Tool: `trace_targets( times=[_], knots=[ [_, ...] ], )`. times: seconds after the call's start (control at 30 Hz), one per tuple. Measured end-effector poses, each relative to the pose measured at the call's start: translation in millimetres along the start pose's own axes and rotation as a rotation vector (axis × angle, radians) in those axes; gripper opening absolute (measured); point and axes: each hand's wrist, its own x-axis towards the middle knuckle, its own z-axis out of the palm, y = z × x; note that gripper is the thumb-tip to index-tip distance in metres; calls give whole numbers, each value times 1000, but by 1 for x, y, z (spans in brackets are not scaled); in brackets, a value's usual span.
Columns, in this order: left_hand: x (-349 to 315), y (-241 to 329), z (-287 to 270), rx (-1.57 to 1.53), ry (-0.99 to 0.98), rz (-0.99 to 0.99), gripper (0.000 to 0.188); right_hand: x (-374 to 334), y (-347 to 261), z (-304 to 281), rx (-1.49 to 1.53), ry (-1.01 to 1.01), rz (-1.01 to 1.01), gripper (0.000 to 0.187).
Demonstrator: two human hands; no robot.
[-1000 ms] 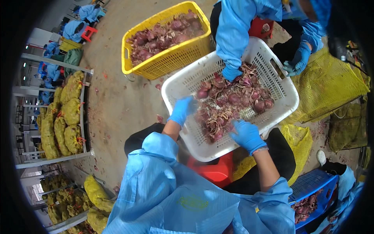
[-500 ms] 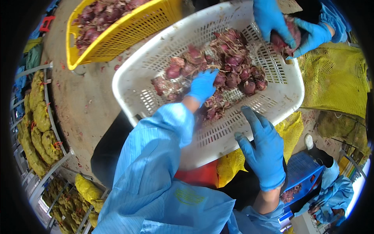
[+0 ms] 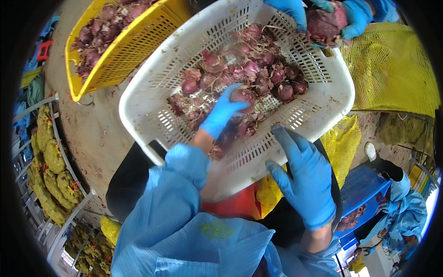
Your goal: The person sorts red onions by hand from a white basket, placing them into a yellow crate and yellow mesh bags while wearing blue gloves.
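A white slotted basket [image 3: 138,92] in front of me holds several loose red onions [image 3: 251,69] with dry skins and stalks. My left hand [image 3: 220,113], in a blue glove, reaches into its middle. Thumb and fingers close around a purple-red onion [image 3: 243,96] there. Over the basket's near right rim, my gloved right hand [image 3: 307,182] stands with thumb and fingers apart and nothing between them. Its fingertips look dirty. Across the basket, another person's gloved hands [image 3: 355,21] hold a large red onion [image 3: 325,25] above the far right corner.
A yellow crate [image 3: 134,51] of red onions stands at the far left. Yellow mesh cloth [image 3: 392,69] lies on the right. Filled mesh sacks [image 3: 50,171] sit on a metal rack at left. Another person [image 3: 406,217] works by a blue crate [image 3: 362,184] at lower right.
My left hand has shifted slightly left and nearer in the view, and an onion now shows between its fingers. The right hand keeps its spread pose. The other person turns their onion.
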Motion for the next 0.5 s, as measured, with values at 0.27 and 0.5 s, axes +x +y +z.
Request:
trace_targets(
  times=[0.27,0.5],
  knots=[
    [-144,61,52,-505,-60,341,60,-2,3,30,184,313,-94,60],
    [-211,81,49,-407,-86,454,73,-5,-29,38,1204,-153,-100,58]
  ],
)
